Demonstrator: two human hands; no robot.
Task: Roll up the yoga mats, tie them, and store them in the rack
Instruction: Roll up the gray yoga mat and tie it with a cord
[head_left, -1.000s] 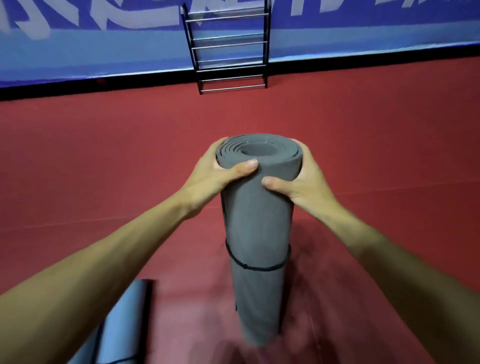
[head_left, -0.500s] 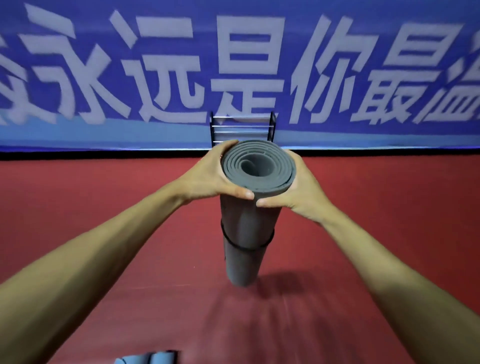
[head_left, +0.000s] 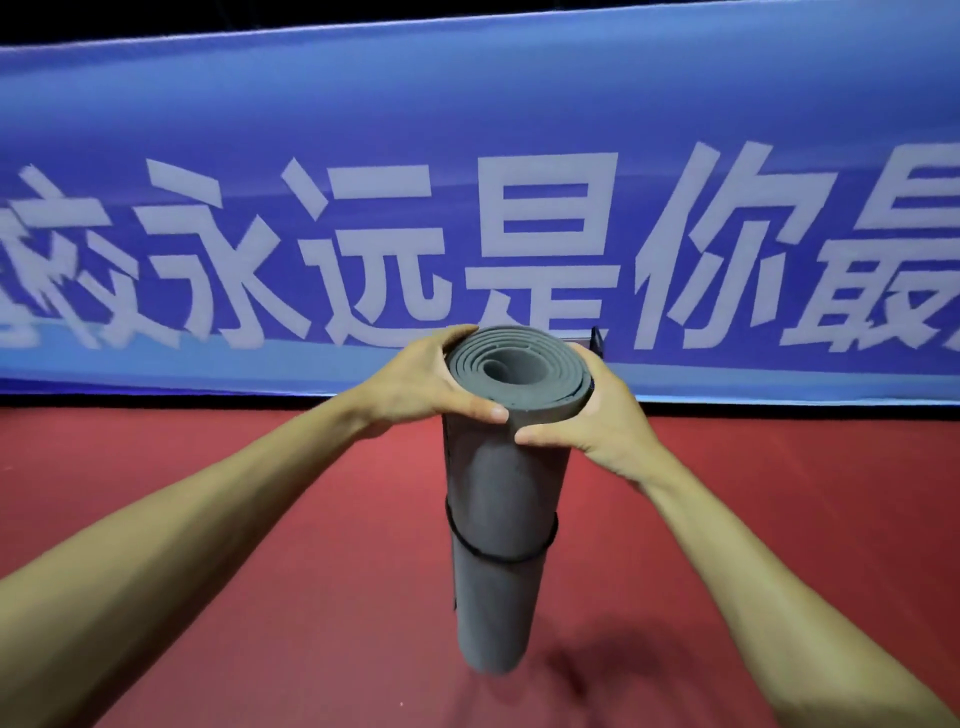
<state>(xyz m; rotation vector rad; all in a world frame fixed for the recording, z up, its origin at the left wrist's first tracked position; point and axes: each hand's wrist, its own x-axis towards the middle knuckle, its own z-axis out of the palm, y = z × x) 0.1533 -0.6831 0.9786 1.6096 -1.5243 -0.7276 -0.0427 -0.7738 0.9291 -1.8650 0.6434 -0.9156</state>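
Left bare forearm comes in from the lower left edge, left hand (head_left: 421, 387) wrapped around the left side of the top end of a grey foam yoga mat rolled into a tight cylinder (head_left: 493, 499); thumb lies across the front of the roll just under the rim, fingers curl behind, grip pressed firmly on the foam. The rolled mat is at frame centre, held upright with the top tilted slightly toward the camera so the spiral end shows; its bottom end hangs clear above the red floor (head_left: 260, 519), shadow just to its right. A thin black elastic cord (head_left: 498, 555) rings the roll about midway down, snug against the foam. Right hand (head_left: 597, 421) clamps the right side of the top end, thumb pointing left across the front, tip near the left thumb but apart. Behind, a blue wall banner with large pale Chinese characters (head_left: 519, 249) spans the width. A small dark corner of something (head_left: 597, 340) pokes out behind the right hand; can't tell what.
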